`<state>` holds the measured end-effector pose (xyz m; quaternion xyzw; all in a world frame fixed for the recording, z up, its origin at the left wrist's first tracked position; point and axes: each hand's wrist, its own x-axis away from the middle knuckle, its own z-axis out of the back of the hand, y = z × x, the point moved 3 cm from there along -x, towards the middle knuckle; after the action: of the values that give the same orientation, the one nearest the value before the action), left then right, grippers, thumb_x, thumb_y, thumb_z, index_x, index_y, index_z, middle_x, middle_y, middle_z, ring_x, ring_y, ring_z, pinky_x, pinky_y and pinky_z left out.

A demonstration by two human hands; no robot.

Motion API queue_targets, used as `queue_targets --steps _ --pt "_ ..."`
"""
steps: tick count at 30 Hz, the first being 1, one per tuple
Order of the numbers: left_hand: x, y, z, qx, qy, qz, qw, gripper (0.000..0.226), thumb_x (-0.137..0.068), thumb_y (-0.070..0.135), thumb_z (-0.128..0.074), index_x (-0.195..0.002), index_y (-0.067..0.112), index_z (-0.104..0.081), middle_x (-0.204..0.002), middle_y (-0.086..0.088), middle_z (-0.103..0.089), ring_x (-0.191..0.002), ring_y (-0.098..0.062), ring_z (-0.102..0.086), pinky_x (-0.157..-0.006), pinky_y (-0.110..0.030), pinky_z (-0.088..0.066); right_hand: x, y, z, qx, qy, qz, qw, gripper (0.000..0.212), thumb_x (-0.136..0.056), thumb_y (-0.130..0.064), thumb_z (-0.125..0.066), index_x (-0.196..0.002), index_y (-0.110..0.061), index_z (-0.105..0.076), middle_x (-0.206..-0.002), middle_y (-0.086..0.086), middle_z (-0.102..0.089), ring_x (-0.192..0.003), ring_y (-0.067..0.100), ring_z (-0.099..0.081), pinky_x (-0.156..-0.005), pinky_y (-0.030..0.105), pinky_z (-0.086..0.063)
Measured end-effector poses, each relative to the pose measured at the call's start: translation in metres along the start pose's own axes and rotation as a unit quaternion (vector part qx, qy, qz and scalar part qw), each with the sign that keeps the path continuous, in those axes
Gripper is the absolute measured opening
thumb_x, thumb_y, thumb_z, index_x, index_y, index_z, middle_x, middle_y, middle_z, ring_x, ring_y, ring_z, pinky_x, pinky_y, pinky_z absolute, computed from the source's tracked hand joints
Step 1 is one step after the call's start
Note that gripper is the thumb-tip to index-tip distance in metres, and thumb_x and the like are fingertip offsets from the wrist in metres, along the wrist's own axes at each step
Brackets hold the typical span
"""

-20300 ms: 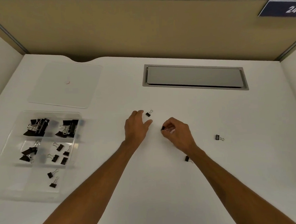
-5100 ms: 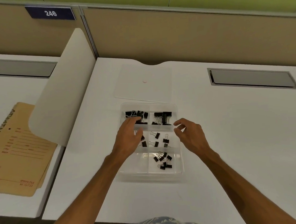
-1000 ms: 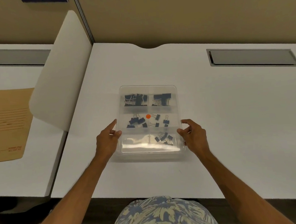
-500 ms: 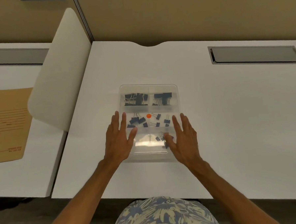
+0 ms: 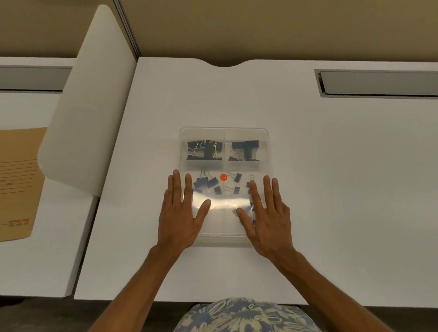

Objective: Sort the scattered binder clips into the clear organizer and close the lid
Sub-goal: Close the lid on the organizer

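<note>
The clear organizer (image 5: 223, 132) lies on the white desk with its clear lid (image 5: 223, 205) on top, an orange dot (image 5: 223, 177) at the lid's middle. Large black binder clips (image 5: 205, 149) fill the two far compartments. Smaller clips (image 5: 208, 183) show through the lid in the middle row. My left hand (image 5: 181, 214) lies flat, fingers spread, on the lid's near left part. On the near right part rests my right hand (image 5: 265, 214), also flat, covering some small clips. Neither hand holds anything.
The white desk (image 5: 340, 184) has a grey cable hatch (image 5: 383, 83) at the far right. A white curved divider panel (image 5: 87, 101) stands to the left. On the neighbouring desk lies a tan folder (image 5: 10, 181). The desk's front edge is near my body.
One second ago both hands gripped the organizer's sides. They have moved on top of the lid and now lie flat on it. Over the last half second they hardly moved.
</note>
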<state>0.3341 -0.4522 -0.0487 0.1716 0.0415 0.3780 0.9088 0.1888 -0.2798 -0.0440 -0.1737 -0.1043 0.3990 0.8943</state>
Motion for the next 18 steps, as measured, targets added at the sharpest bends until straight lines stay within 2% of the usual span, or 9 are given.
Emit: queue_targets --steps 2,5,6,8,11,15,18 --pt "-0.003 -0.003 0.001 0.018 -0.009 -0.003 1.0 0.086 -0.087 0.078 -0.012 -0.155 0.027 -0.001 -0.164 -0.001 0.006 -0.151 -0.024 -0.001 -0.119 -0.044 -0.01 -0.003 0.001 0.002 0.007 -0.003 -0.002 1.0 0.077 -0.093 -0.068 -0.033 -0.157 -0.029 -0.013 -0.166 0.001 0.0 -0.153 0.024 0.001 -0.118 0.051 -0.011" --pt "-0.014 -0.004 0.008 0.045 0.0 -0.001 0.999 0.089 -0.085 0.08 -0.013 -0.155 0.025 -0.013 -0.164 -0.002 -0.004 -0.15 -0.026 -0.012 -0.118 -0.047 -0.015 -0.018 0.006 0.014 -0.01 0.025 -0.017 1.0 0.072 -0.09 -0.071 -0.03 -0.146 -0.027 -0.037 -0.159 0.005 -0.029 -0.145 0.029 -0.029 -0.115 0.049 -0.023" --pt "-0.02 -0.005 0.012 0.051 0.005 -0.003 0.999 0.09 -0.084 0.08 -0.012 -0.155 0.025 -0.013 -0.164 -0.002 -0.006 -0.15 -0.026 -0.012 -0.119 -0.047 -0.015 -0.026 0.007 0.018 -0.019 0.036 -0.019 0.999 0.07 -0.091 -0.07 -0.031 -0.144 -0.025 -0.039 -0.157 0.006 -0.032 -0.142 0.029 -0.032 -0.115 0.048 -0.023" --pt "-0.037 -0.006 0.018 0.053 0.005 -0.012 0.998 0.091 -0.083 0.081 -0.011 -0.155 0.025 -0.008 -0.164 -0.002 -0.002 -0.151 -0.024 -0.007 -0.119 -0.045 -0.012 -0.046 0.009 0.022 -0.024 0.047 -0.013 0.999 0.069 -0.094 -0.063 -0.034 -0.149 -0.022 -0.033 -0.16 0.007 -0.026 -0.147 0.029 -0.024 -0.117 0.045 -0.018" --pt "-0.07 -0.007 0.024 0.045 -0.007 -0.034 0.998 0.095 -0.082 0.082 -0.008 -0.156 0.023 -0.002 -0.164 -0.002 0.005 -0.151 -0.022 0.001 -0.122 -0.046 -0.008 -0.081 0.013 0.021 -0.02 0.033 0.0 0.999 0.073 -0.096 -0.061 -0.029 -0.157 -0.021 -0.015 -0.166 0.004 -0.005 -0.153 0.023 -0.003 -0.118 0.039 -0.003" --pt "-0.101 -0.009 0.022 0.034 -0.029 -0.044 0.998 0.098 -0.078 0.084 0.001 -0.153 0.022 0.01 -0.163 -0.002 0.013 -0.151 -0.022 0.007 -0.123 -0.046 -0.005 -0.111 0.013 0.011 -0.03 0.007 0.007 1.0 0.078 -0.098 -0.06 -0.025 -0.157 -0.02 0.003 -0.165 0.0 0.012 -0.152 0.019 0.012 -0.118 0.037 0.001" --pt "-0.104 -0.01 0.013 0.039 -0.035 -0.046 0.998 0.096 -0.08 0.083 0.001 -0.152 0.021 0.015 -0.162 -0.001 0.019 -0.15 -0.021 0.012 -0.123 -0.047 -0.004 -0.113 0.013 0.003 -0.01 0.007 0.012 1.0 0.079 -0.098 -0.06 -0.023 -0.157 -0.017 0.007 -0.164 0.001 0.016 -0.15 0.018 0.019 -0.12 0.035 0.003"
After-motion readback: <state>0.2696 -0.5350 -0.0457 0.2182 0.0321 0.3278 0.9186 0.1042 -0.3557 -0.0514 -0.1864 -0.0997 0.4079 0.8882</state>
